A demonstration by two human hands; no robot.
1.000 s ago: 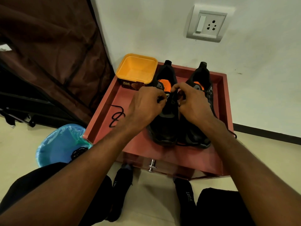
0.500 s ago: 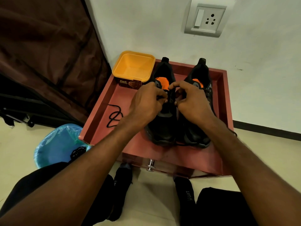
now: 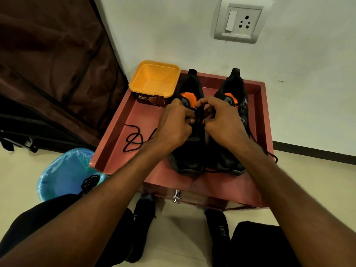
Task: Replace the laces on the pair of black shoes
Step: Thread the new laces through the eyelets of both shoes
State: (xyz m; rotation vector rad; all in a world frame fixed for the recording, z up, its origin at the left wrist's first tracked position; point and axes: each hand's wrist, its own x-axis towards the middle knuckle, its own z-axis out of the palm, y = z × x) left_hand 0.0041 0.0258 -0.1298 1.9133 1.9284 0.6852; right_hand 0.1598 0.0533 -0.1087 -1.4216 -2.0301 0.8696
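Two black shoes [image 3: 208, 151] are set side by side on the red tray [image 3: 123, 120], toes toward the near edge. Over the left-hand shoe, a black lace [image 3: 198, 116] is pinched by two hands: the left hand [image 3: 173, 126] and the right hand [image 3: 223, 124], fingers curled. One loose lace [image 3: 133, 139] lies on the tray's left part (partly hidden by the wrist). One yellow tub [image 3: 154, 79] sits at the tray's far left corner, and one blue bin [image 3: 63, 174] stands beside its near left corner.

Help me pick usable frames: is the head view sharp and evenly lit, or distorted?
Head view: hands and shoes sharp enough; lace detail lost in the black uppers; dim warm light, dark curtain nearly featureless; wide-angle bowing bends the forearms and skirting line at the edges.
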